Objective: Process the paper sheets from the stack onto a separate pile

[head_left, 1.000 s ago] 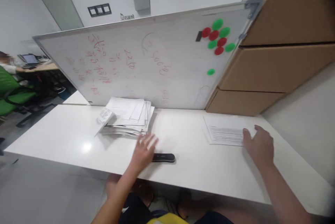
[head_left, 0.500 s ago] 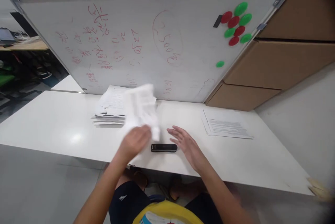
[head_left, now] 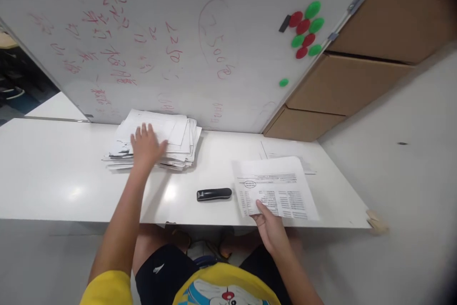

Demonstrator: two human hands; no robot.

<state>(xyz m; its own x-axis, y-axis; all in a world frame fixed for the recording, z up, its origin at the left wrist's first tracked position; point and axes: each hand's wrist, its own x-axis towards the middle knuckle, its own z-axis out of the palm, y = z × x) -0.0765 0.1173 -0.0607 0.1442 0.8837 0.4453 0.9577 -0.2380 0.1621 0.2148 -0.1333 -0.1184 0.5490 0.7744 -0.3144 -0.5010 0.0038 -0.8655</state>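
Note:
My left hand [head_left: 146, 143] lies flat with fingers spread on a messy stack of papers [head_left: 178, 136] at the back left of the white table [head_left: 53, 176]. My right hand [head_left: 269, 221] pinches the near edge of a printed sheet [head_left: 274, 188] and holds it just above the table at the right. A black stapler [head_left: 214, 194] lies on the table between my two hands. Under and behind the held sheet, a second small pile of papers [head_left: 276, 150] lies flat.
A whiteboard [head_left: 178, 48] with red writing and red and green magnets [head_left: 305, 31] leans behind the table. Stacked cardboard boxes [head_left: 357, 86] stand at the back right. The table's near edge runs just in front of my knees.
The left hand passed a sheet to the right hand and went back onto the stack. The right hand, earlier empty, now holds that sheet at the right. The view tilted downward.

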